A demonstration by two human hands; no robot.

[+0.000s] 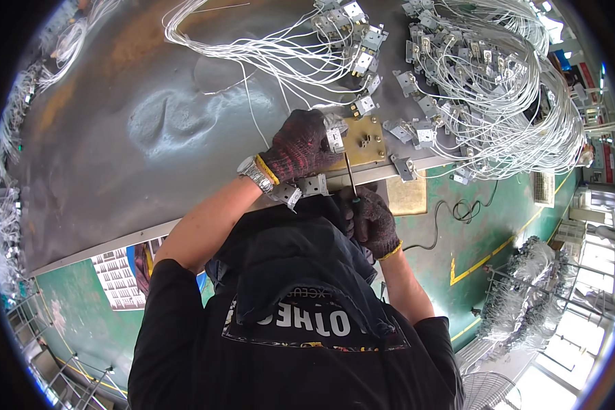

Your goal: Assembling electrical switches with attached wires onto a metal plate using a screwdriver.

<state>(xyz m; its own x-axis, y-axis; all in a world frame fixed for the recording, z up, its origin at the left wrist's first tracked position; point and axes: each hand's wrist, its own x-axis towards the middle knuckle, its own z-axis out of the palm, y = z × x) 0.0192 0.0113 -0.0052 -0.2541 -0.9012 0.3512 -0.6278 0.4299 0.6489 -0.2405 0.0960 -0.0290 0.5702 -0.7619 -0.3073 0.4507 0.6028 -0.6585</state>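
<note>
My left hand [299,145], in a dark knitted glove, is closed round a small silver metal bracket [335,139] near the table's front edge. My right hand [372,220], gloved too, grips a screwdriver [350,172]. Its thin shaft points up toward the bracket; whether the tip touches it I cannot tell. Just right of the bracket, a brass-coloured plate [374,135] with several pegs and screws lies on the table. Two more metal brackets [313,184] sit at the edge below my left wrist.
The grey metal table [116,198] carries a bundle of white wires [270,60] ending in brackets. A larger heap of wired brackets [506,96] covers its right end. On the green floor [458,236] lie a black cable [461,210] and yellow lines. A rack of parts [526,294] stands at right.
</note>
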